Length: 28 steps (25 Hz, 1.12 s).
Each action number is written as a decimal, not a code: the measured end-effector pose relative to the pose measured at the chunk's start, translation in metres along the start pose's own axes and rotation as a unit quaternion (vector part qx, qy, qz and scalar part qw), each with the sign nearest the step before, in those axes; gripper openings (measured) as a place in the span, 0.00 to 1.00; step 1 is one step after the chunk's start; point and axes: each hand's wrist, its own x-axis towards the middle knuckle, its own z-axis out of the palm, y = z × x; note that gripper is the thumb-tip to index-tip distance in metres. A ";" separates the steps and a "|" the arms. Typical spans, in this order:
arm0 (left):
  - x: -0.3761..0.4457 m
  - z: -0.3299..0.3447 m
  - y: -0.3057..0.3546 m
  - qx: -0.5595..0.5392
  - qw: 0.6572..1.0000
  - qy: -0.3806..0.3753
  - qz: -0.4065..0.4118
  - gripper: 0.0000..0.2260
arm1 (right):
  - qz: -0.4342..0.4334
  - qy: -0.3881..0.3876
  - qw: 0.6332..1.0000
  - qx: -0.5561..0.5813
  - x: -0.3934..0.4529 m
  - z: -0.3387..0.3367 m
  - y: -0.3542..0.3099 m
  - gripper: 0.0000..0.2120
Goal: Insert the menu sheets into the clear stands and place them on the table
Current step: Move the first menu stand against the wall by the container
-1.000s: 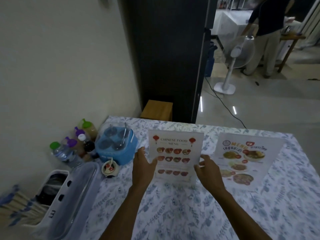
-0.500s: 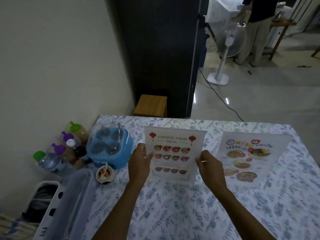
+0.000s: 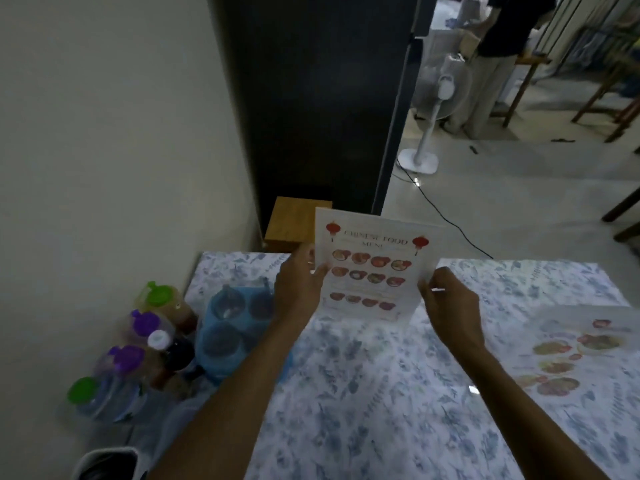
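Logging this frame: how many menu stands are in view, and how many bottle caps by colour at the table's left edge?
Menu stands: 2, the Chinese food menu held by the left hand and right hand, and the second menu on the table
Green caps: 2
Purple caps: 2
White caps: 1
Total: 7

- Tablecloth (image 3: 398,393): white with a grey-blue leaf print.
- Menu (image 3: 375,268): white, red lanterns at the top corners, dark lettering, rows of red and orange dishes.
- Second menu (image 3: 585,355): white, with yellow, red and brown dishes.
- Caddy (image 3: 232,327): light blue.
- Bottles (image 3: 138,344): green, purple and white caps.
- Stool (image 3: 294,220): tan wood.
- Fan (image 3: 429,129): white.
- Panel (image 3: 311,98): black.
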 end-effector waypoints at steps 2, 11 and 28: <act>0.032 -0.023 -0.012 -0.002 1.000 -0.001 0.017 0.16 | -0.002 0.012 1.000 0.004 0.019 0.022 -0.030 0.04; 0.133 -0.098 -0.079 0.063 0.997 0.051 -0.012 0.12 | -0.051 0.004 0.998 0.022 0.088 0.135 -0.128 0.07; 0.212 -0.150 -0.166 0.112 0.964 -0.001 -0.242 0.19 | -0.101 -0.151 0.983 0.023 0.127 0.306 -0.202 0.05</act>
